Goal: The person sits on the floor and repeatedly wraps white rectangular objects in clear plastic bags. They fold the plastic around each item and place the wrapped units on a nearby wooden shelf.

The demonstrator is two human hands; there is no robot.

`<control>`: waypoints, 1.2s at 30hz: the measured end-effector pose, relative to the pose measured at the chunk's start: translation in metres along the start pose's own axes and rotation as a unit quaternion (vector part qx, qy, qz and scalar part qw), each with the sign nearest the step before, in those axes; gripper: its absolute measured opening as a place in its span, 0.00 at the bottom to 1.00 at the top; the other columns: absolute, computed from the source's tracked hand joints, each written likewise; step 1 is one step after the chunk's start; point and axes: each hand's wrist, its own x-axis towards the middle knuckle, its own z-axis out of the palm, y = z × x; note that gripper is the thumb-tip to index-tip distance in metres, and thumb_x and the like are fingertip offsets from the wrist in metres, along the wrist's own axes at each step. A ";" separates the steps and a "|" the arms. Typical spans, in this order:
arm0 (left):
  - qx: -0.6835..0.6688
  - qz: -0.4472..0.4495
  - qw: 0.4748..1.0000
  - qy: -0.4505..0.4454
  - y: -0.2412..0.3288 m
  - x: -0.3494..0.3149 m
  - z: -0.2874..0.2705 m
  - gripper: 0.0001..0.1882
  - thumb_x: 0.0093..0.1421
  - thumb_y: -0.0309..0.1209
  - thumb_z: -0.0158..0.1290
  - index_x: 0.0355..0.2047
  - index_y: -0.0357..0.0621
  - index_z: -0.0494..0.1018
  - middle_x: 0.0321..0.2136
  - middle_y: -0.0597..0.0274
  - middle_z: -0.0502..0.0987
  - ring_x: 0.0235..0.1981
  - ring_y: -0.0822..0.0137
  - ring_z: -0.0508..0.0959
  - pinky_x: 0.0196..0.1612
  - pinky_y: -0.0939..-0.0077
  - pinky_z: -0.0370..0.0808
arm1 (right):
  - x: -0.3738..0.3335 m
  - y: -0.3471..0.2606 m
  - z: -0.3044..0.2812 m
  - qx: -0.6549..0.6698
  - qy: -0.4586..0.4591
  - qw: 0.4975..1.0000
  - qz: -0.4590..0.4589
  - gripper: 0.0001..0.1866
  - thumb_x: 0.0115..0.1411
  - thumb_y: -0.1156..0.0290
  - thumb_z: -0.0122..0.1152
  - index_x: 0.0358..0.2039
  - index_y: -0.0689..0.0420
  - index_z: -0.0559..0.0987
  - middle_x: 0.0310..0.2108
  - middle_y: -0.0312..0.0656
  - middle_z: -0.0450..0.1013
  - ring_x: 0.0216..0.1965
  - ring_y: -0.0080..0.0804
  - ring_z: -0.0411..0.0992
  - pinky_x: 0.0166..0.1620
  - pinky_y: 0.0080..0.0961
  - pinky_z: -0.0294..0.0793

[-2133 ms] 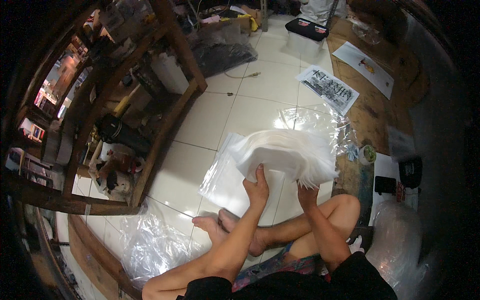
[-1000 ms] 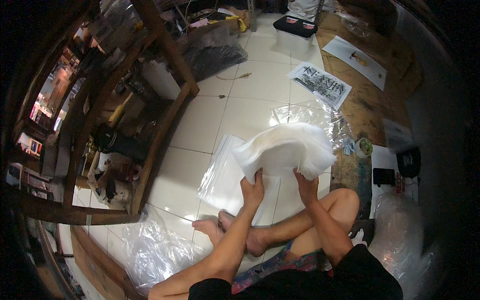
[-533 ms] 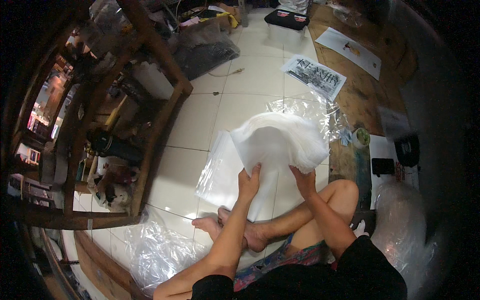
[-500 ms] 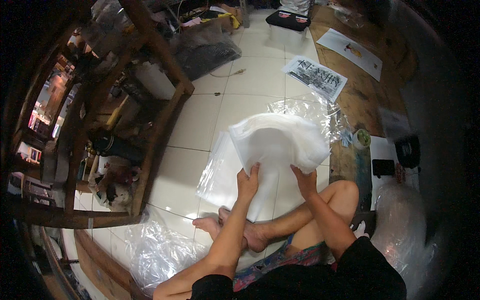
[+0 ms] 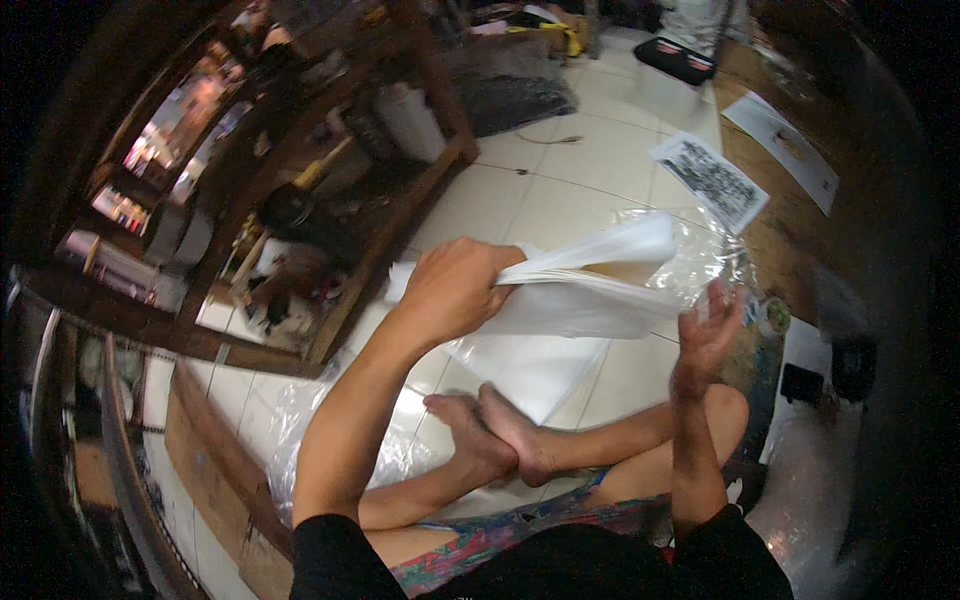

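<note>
My left hand (image 5: 455,285) is closed round one edge of a stack of thin white plastic sheets (image 5: 600,300), raised above the floor in front of my crossed legs. The stack's layers fan apart and bend toward the right. Off the right end of the stack, my right hand (image 5: 708,330) is open, fingers up and spread, slightly blurred. Beneath the stack, more white sheets (image 5: 535,375) lie flat on the tiles near my feet. Past the stack, crumpled clear plastic (image 5: 725,262) lies by the edge of a wooden board.
A wooden shelf frame (image 5: 440,185) crowded with items stands at the left. Clear plastic film (image 5: 300,430) is bunched near my left leg. Printed papers (image 5: 712,180) lie to the far right by the wooden board (image 5: 775,165). A green-filled cup (image 5: 774,316) and a black phone-like object (image 5: 802,383) are at the right.
Both hands held the stack near its close edge; now only my left hand grips it, raised and swung leftward. My right hand has let go and moved right. The view has also turned.
</note>
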 end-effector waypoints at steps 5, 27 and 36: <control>0.224 -0.039 0.972 -0.064 -0.008 -0.027 -0.020 0.13 0.49 0.26 0.50 0.34 0.51 0.80 0.27 0.50 0.79 0.31 0.49 0.80 0.33 0.56 0.75 | 0.019 -0.130 0.102 -0.247 -0.430 0.787 -0.366 0.49 0.41 0.55 0.73 0.60 0.61 0.61 0.60 0.55 0.57 0.63 0.57 0.54 0.64 0.51 0.49; -0.415 -0.215 0.441 0.766 -0.051 -0.324 0.065 0.43 0.60 0.49 0.54 0.65 0.37 0.46 0.63 0.47 0.52 0.64 0.56 0.54 0.65 0.64 0.51 | 0.000 -0.255 0.303 -0.218 -0.728 0.525 -0.383 0.14 0.55 0.68 0.60 0.41 0.60 0.79 0.39 0.46 0.75 0.44 0.38 0.72 0.50 0.33 0.68; -0.420 -0.225 0.718 0.508 -0.057 -0.255 0.174 0.32 0.62 0.54 0.39 0.59 0.47 0.61 0.57 0.55 0.66 0.60 0.56 0.61 0.63 0.55 0.55 | -0.055 -0.286 0.334 -0.261 -0.685 0.650 -0.201 0.32 0.52 0.54 0.65 0.50 0.65 0.70 0.37 0.48 0.73 0.39 0.37 0.73 0.49 0.35 0.69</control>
